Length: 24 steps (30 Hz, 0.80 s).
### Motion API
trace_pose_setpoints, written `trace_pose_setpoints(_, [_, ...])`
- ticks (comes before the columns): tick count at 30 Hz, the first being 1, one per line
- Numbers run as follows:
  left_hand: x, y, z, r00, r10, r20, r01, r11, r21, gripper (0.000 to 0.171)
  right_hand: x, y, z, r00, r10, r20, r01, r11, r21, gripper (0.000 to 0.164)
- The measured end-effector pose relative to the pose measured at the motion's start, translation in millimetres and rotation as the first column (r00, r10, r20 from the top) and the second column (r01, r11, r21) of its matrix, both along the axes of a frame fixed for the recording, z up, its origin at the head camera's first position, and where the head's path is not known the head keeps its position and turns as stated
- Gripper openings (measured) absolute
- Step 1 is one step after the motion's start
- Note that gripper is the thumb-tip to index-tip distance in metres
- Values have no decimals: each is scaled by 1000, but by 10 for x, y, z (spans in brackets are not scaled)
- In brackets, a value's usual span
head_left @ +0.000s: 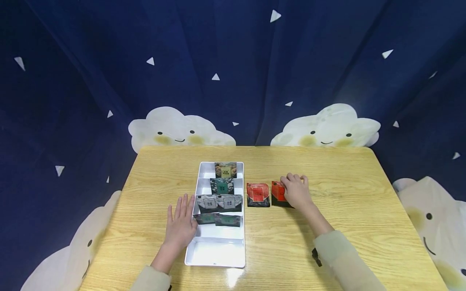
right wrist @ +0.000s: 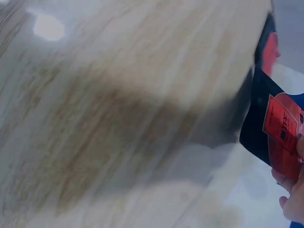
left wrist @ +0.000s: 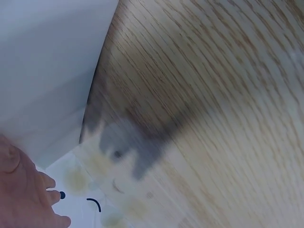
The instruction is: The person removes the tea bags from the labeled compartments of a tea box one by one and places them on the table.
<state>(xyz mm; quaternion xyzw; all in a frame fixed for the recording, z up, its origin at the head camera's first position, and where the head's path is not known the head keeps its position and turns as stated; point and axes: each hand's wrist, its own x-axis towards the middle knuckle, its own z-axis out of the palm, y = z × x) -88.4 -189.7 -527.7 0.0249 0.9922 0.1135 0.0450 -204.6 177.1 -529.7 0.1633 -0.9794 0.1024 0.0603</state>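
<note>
My right hand (head_left: 296,193) pinches a red and black sachet (head_left: 279,194) by its right side, thumb on the front. In the right wrist view this sachet (right wrist: 280,123) is tilted up off the tabletop. A second red and black sachet (head_left: 258,195) lies just left of it, beside the white divided tray (head_left: 216,252). Against the tray's left wall rests my left hand (head_left: 180,228), fingers straight and holding nothing. In the left wrist view, part of the left hand (left wrist: 23,190) shows by the tray's white wall (left wrist: 42,61).
The tray's compartments hold a brown sachet (head_left: 225,170) at the back, a green one (head_left: 222,186), two grey ones (head_left: 229,203), and two dark green ones (head_left: 227,220) further forward. A wooden table (head_left: 327,161) lies beneath, with a dark blue curtain (head_left: 247,60) behind.
</note>
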Motion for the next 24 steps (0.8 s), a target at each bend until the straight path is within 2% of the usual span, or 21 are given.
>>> trace_pose_setpoints(8, [8,22,25,1000,10,15,-11,1000,2,63,-67,36,-255,999,-34,16,32,996,88,17])
trace_pose_setpoints(17, [0,27,25,1000,21,21,-20,1000,-6,63,-131,-30,-513,992,-122,36,119,990,73,25])
trace_pose_setpoints(21, [5,22,22,1000,23,22,-22,1000,-3,64,-138,-63,-592,983,-166,75,161,985,65,22])
trace_pose_setpoints(24, [6,20,22,999,28,19,-28,1000,-3,64,-138,-92,-619,981,-166,95,160,985,67,20])
